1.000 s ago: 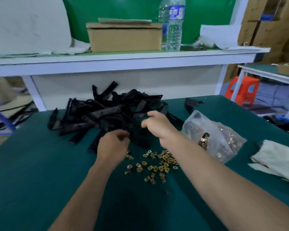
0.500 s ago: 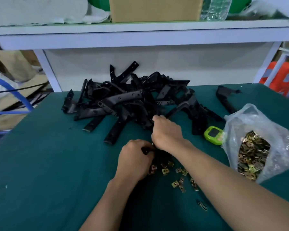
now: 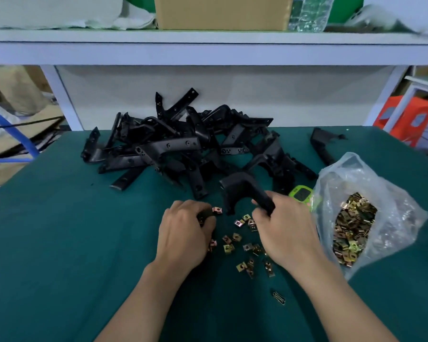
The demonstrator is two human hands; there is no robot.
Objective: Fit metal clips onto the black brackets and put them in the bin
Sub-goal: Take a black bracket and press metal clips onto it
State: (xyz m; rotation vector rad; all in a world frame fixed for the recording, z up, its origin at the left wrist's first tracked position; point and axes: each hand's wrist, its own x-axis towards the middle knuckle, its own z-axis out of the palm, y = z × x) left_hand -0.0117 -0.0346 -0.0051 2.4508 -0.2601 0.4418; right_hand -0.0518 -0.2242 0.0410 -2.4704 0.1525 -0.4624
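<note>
Head — right hand [image 3: 284,233] round bracket [image 3: 242,186] (curled)

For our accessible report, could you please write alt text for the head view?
Right hand grips a curved black bracket; left hand holds a dark piece bearing a metal clip, above loose clips on a green table.

Left hand [image 3: 183,238] swallows nearly all of the black piece [image 3: 206,215] it grips; only a tip with one clip [image 3: 217,210] pokes out at its 1 o'clock. Right hand [image 3: 284,233] covers the curved bracket [image 3: 242,191] at its lower leg. The green gadget [image 3: 302,195] sits half buried behind knuckles and bag [image 3: 381,193]. At 12 o'clock, box [image 3: 223,13] and bottle [image 3: 309,13] are chopped by the top edge. The dark scrap [image 3: 278,296] at 6 o'clock is too small to tell. The orange shape [image 3: 405,119] at 2 o'clock is blurred.
</note>
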